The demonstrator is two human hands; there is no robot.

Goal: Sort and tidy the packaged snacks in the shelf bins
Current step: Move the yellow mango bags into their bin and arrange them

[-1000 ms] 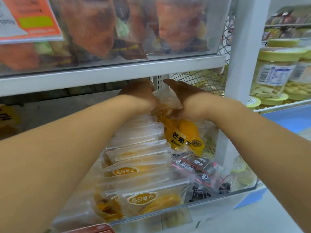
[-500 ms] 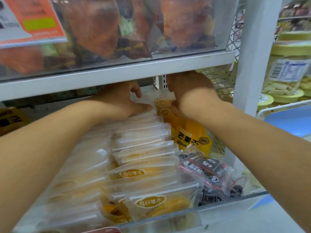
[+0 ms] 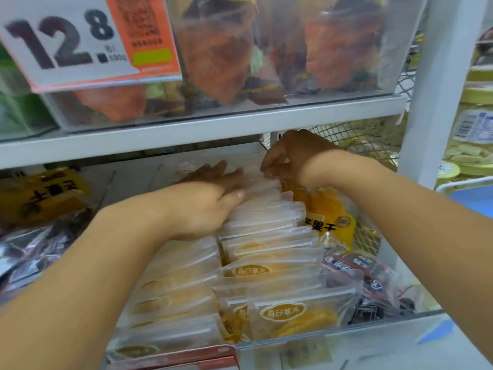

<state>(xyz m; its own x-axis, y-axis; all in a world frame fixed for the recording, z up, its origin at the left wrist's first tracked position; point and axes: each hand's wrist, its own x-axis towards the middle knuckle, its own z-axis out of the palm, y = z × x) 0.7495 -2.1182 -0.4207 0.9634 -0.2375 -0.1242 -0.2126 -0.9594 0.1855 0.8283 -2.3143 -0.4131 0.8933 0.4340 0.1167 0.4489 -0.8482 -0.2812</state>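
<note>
A white metal shelf board (image 3: pixel 202 129) runs across the view from left to right. At its right end stands a white upright post (image 3: pixel 442 84), rising past the top of the view. Behind the board, just left of the post, a panel of white wire mesh (image 3: pixel 354 132) forms the back of the unit. Above the board's left part hangs a white and orange price sign (image 3: pixel 88 41) printed with 12.8. Right of the post, a neighbouring shelf holds pale yellow-lidded jars (image 3: pixel 472 124). Below the post's base, pale floor with a blue patch (image 3: pixel 437 332) shows. The lighting is bright and even.
</note>
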